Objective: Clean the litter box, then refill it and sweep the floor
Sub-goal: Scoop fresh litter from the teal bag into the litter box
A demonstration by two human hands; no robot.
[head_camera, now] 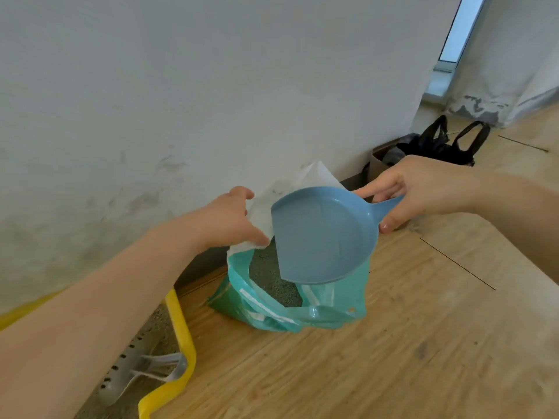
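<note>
At lower left, the left hand (230,219) is pinching the litter bag (290,303) open at centre frame, so the right hand (423,189), gripping the blue scoop (323,234), can dip in; the litter box (178,337) is sitting lower left.

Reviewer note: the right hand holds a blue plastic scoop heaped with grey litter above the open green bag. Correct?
Not quite: the head view shows the blue plastic scoop empty, not heaped. The rest stands: the right hand holds it above the open green bag.
</note>
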